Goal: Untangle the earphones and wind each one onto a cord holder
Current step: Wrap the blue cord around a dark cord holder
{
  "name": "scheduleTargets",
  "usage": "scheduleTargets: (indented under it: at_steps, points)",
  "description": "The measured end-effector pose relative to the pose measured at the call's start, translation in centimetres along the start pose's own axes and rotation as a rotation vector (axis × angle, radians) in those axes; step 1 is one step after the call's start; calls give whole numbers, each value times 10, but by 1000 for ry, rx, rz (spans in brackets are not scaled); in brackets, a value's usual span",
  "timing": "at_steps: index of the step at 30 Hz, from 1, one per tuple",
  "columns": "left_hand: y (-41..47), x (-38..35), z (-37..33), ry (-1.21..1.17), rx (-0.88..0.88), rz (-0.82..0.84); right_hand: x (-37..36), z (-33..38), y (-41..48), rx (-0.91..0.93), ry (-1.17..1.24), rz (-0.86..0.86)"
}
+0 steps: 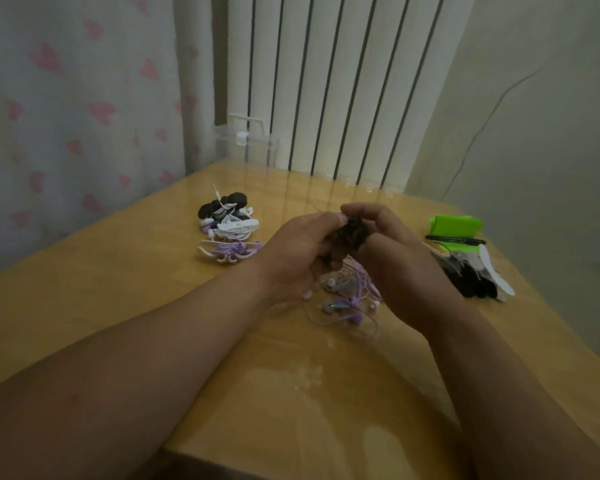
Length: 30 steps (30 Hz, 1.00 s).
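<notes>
Head view, left hand (297, 249) and right hand (392, 252) both gripping a dark cord bundle (354, 233), tangled purple earphones (349, 301) beneath

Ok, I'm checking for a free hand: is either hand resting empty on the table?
No, the left hand and the right hand both grip a dark cord bundle above the loose purple earphones.

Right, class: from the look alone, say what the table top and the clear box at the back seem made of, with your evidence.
Table top: looks like wood or laminate, glossy finish, since stripes of the radiator mirror in it. Clear box: seemingly hard transparent plastic; the background shows through its walls.
</notes>
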<state>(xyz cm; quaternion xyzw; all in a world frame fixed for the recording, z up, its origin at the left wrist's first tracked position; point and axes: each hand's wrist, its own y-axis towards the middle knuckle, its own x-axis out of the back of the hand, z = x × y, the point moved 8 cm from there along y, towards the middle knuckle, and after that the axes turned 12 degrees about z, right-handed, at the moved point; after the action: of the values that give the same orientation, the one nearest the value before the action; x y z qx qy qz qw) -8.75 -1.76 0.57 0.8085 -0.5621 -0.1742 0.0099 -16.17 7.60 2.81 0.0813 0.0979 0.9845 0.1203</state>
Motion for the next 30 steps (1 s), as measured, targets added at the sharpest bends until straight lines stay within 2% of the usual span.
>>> scheduleTargets:
  at_steps: [3,8,15,19,25,30]
  points:
    - [-4,5,0,-81,29,-17,-5,4,-4,47,-158,68]
    - [-2,9,7,-70,79,-25,-7,4,-3,109,-356,-8]
    - [7,3,9,-86,78,42,-5,10,-3,229,-386,-149]
    - [6,2,6,-88,72,63,-9,11,1,213,-342,-113]
    - [-3,-1,10,-49,144,101,-6,7,0,163,-440,15]
    - [-1,-4,14,-43,177,91,-2,14,-3,204,-557,-31]
